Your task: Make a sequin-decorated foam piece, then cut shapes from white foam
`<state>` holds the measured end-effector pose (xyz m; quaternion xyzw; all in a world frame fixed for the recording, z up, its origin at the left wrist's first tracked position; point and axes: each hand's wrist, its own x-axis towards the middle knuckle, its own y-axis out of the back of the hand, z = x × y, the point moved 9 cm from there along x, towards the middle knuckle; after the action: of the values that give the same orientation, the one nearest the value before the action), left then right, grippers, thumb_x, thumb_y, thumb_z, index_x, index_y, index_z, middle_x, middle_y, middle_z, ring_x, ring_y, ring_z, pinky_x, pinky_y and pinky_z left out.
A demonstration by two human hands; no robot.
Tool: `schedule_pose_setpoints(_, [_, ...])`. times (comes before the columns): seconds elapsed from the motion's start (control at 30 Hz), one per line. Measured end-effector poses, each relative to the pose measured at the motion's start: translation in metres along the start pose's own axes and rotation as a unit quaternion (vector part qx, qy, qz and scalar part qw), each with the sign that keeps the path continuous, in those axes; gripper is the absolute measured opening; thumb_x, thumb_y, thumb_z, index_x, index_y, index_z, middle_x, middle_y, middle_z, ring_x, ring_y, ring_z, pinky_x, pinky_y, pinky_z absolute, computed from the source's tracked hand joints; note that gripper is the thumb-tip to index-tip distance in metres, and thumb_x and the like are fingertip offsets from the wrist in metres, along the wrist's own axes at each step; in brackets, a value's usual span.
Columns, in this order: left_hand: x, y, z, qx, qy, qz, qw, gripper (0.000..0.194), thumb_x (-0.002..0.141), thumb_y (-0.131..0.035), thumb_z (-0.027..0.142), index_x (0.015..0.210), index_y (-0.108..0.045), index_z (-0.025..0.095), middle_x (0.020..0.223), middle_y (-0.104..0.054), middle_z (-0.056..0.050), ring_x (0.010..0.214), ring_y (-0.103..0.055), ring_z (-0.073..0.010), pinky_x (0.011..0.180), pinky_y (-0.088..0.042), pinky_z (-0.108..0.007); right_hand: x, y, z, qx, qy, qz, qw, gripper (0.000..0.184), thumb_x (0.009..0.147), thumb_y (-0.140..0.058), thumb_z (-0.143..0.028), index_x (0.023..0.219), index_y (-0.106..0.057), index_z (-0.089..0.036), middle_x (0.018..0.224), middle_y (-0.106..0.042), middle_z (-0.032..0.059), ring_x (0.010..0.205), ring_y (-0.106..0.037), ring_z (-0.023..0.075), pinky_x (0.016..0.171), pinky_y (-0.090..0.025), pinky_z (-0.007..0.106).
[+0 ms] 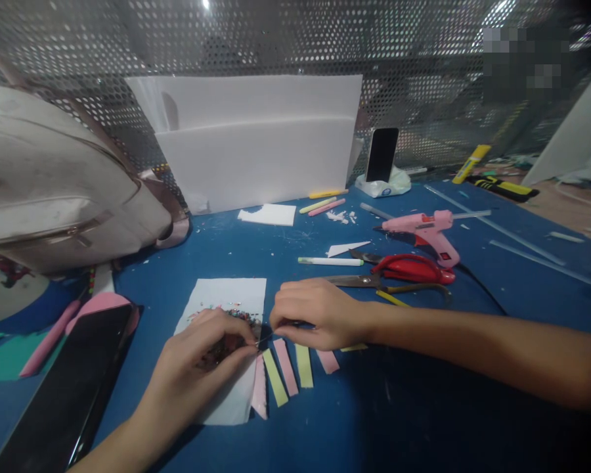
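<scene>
Over a white sheet of paper (229, 404), my left hand (201, 358) is closed in a pinch on one end of a thin strand (264, 339), which could be wire or thread. The strand runs to my right hand (320, 314), whose thumb and fingers are also pinched together on it. Small multicoloured beads (249, 316) lie heaped on the paper, partly hidden by my left hand. Below my right hand, pink and yellow paper strips (286, 366) fan out on the blue table (374, 420).
Right of my hands lie scissors (354, 281), red-handled pliers (408, 268) and a pink glue gun (423, 230). A capped pen (329, 261) sits beyond. To the left are a black phone (73, 381) and a pale backpack (69, 190). White boards (261, 157) stand behind.
</scene>
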<state>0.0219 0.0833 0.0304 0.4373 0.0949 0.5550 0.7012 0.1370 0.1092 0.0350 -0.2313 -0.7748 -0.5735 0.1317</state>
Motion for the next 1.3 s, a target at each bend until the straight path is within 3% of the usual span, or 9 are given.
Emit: schedule_pose_setpoints(1.3, [0.0000,0.0036,0.0008,0.014,-0.006,0.011,1.000,0.003,0.087,-0.061,0.021,0.086,-0.062,0.023,0.079,-0.066,0.000,0.074,-0.061,-0.0161,0.069,-0.046,-0.031,-0.0004,0.0007,-0.0005,0.013,-0.001,-0.003,1.000,0.012,0.094,-0.043,-0.018,0.091,-0.054,-0.016,0.084,-0.059,0.0033,0.080,-0.048,0.0140,0.070,-0.037,0.027])
